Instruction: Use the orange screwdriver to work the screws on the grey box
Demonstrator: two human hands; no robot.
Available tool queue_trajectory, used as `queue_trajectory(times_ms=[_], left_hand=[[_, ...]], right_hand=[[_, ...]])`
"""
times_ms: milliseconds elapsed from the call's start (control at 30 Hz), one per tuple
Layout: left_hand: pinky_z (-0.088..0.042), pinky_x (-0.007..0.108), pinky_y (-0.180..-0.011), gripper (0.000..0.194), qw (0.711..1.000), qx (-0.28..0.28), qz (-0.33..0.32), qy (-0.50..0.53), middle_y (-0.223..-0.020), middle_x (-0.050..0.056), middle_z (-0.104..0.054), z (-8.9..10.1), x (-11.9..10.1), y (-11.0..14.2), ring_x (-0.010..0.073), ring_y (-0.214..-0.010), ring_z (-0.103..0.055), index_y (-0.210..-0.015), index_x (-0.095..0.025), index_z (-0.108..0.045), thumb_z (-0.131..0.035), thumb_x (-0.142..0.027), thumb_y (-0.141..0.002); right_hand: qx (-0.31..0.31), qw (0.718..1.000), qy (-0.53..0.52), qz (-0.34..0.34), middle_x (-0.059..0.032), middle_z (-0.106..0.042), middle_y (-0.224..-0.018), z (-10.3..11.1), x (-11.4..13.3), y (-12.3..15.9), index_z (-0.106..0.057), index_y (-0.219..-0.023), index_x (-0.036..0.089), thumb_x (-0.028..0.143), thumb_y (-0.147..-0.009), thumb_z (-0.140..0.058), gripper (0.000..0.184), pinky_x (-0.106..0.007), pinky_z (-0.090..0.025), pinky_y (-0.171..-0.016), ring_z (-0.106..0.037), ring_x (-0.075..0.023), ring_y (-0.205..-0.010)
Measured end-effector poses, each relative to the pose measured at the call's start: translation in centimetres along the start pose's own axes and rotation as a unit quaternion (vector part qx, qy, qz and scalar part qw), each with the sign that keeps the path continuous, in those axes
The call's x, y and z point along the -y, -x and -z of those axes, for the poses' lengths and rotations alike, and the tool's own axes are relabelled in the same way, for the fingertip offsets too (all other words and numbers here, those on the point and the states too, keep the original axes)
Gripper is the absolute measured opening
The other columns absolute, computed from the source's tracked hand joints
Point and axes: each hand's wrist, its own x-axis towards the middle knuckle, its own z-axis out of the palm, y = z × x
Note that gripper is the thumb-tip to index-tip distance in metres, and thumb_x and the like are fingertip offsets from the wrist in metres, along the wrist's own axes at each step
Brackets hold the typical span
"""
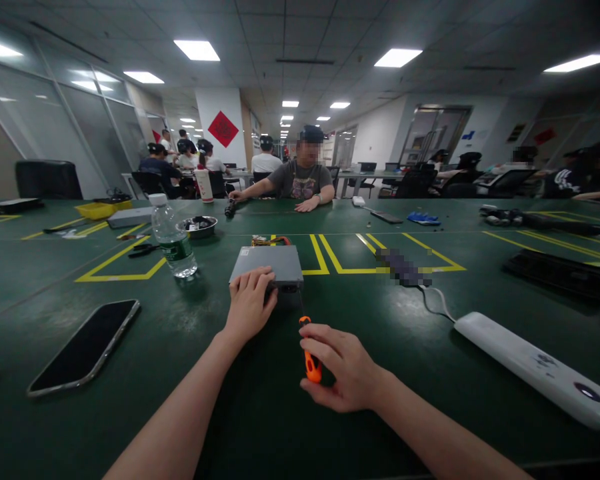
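At the center of the frame, the left hand [251, 300] rested on the near left part of a gray metal box [275, 261], its fingers bent over the near edge. The box lay flat on the green counter [260, 427], with colored wires [276, 241] at its far side. Just right of and below it, the right hand [344, 363] held 1 orange-and-black screwdriver [311, 353] between thumb and fingers, its shaft pointing up toward the box's near right corner; whether the tip touched the box could not be told.

Left of the box stood 1 clear water bottle [174, 240], upright, with 1 metal bowl [201, 227] just behind it to the right. In the left part of the frame lay 1 phone [86, 347], dark screen up. At the lower right was 1 long white device [535, 367], its cable [437, 300] running to a blurred dark item [403, 267]. At the upper center, 1 person [307, 170] sat across the counter, 1 hand on a small black object [230, 207].
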Motion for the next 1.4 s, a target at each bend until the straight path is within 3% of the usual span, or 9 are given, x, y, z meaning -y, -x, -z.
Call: queue_trajectory(times_ms=[100, 267, 400, 567, 767, 1000, 1200, 1300, 1400], left_hand=[[-0.028, 0.042, -0.092, 0.023, 1.0, -0.001, -0.003, -0.001, -0.124, 0.004, -0.055, 0.07, -0.01, 0.03, 0.0233, -0.112, -0.046, -0.107, -0.024, -0.05, -0.049, -0.026, -0.084], [-0.028, 0.041, -0.092, 0.023, 1.0, -0.002, -0.002, 0.003, -0.124, 0.004, -0.055, 0.1, -0.05, 0.02, 0.0228, -0.113, -0.046, -0.107, -0.025, -0.049, -0.048, -0.026, -0.084], [-0.028, 0.041, -0.093, 0.023, 1.0, -0.003, -0.001, 0.005, -0.125, 0.004, -0.054, 0.1, -0.06, 0.0, 0.023, -0.114, -0.045, -0.107, -0.025, -0.049, -0.048, -0.027, -0.084], [-0.029, 0.041, -0.092, 0.023, 1.0, -0.003, 0.0, 0.001, -0.124, 0.004, -0.055, -0.01, 0.0, 0.01, 0.0229, -0.113, -0.046, -0.107, -0.024, -0.049, -0.049, -0.028, -0.085], [-0.029, 0.041, -0.092, 0.022, 1.0, -0.01, -0.003, 0.002, -0.124, 0.004, -0.055, -0.12, -0.03, -0.05, 0.0232, -0.112, -0.047, -0.106, -0.025, -0.05, -0.049, -0.028, -0.085], [-0.029, 0.042, -0.092, 0.022, 1.0, -0.007, 0.002, 0.001, -0.124, 0.005, -0.055, 0.0, -0.06, -0.04, 0.0239, -0.112, -0.047, -0.106, -0.025, -0.051, -0.048, -0.028, -0.084], [-0.028, 0.041, -0.092, 0.023, 1.0, -0.008, -0.002, 0.005, -0.124, 0.004, -0.055, -0.16, 0.01, -0.03, 0.0224, -0.113, -0.046, -0.107, -0.025, -0.049, -0.049, -0.027, -0.084], [-0.028, 0.041, -0.092, 0.023, 1.0, -0.009, 0.001, 0.007, -0.124, 0.004, -0.055, -0.21, 0.01, 0.01, 0.0225, -0.113, -0.046, -0.106, -0.025, -0.05, -0.05, -0.027, -0.084], [-0.029, 0.042, -0.092, 0.022, 1.0, -0.008, 0.002, 0.007, -0.124, 0.005, -0.055, -0.17, -0.07, 0.05, 0.023, -0.113, -0.046, -0.106, -0.025, -0.05, -0.049, -0.027, -0.084]], right_hand=[[-0.001, 0.999, 0.04, 0.018, -0.0167, -0.059, -0.098, -0.02, 0.08, -0.2, -0.047, -0.105, 0.015, 0.041, -0.091, -0.042, 0.03, -0.031, -0.052, -0.058, -0.063, -0.0202, -0.074], [-0.054, 0.998, 0.01, -0.009, -0.0156, -0.061, -0.095, -0.54, -0.04, 0.11, -0.043, -0.094, 0.016, 0.047, -0.086, -0.053, 0.034, -0.028, -0.053, -0.061, -0.064, -0.0202, -0.078], [-0.025, 1.0, -0.002, -0.011, -0.0172, -0.059, -0.102, -0.44, -0.04, 0.35, -0.044, -0.101, 0.015, 0.049, -0.087, -0.049, 0.038, -0.029, -0.053, -0.061, -0.064, -0.0207, -0.081], [0.028, 0.999, 0.028, 0.018, -0.0184, -0.057, -0.105, -0.03, 0.32, -0.05, -0.046, -0.112, 0.014, 0.037, -0.092, -0.037, 0.032, -0.032, -0.053, -0.063, -0.063, -0.023, -0.086], [-0.024, 1.0, -0.015, -0.007, -0.0162, -0.06, -0.1, -0.72, 0.23, 0.19, -0.041, -0.105, 0.014, 0.046, -0.089, -0.048, 0.036, -0.028, -0.054, -0.063, -0.064, -0.0203, -0.083], [0.046, 0.999, 0.01, 0.022, -0.0189, -0.058, -0.103, -0.1, 0.48, -0.39, -0.046, -0.111, 0.013, 0.035, -0.093, -0.038, 0.03, -0.033, -0.054, -0.063, -0.064, -0.0237, -0.085], [-0.02, 1.0, -0.016, -0.003, -0.0162, -0.06, -0.097, -0.81, 0.23, 0.19, -0.042, -0.103, 0.014, 0.04, -0.088, -0.05, 0.031, -0.028, -0.054, -0.061, -0.064, -0.0205, -0.081], [-0.007, 1.0, -0.02, -0.003, -0.0166, -0.06, -0.099, -0.63, 0.25, 0.23, -0.042, -0.106, 0.013, 0.041, -0.088, -0.047, 0.034, -0.03, -0.054, -0.063, -0.063, -0.0217, -0.085], [0.027, 0.999, 0.011, 0.018, -0.0173, -0.059, -0.102, -0.22, 0.41, -0.06, -0.046, -0.11, 0.013, 0.032, -0.089, -0.043, 0.029, -0.03, -0.052, -0.06, -0.063, -0.0212, -0.082]])
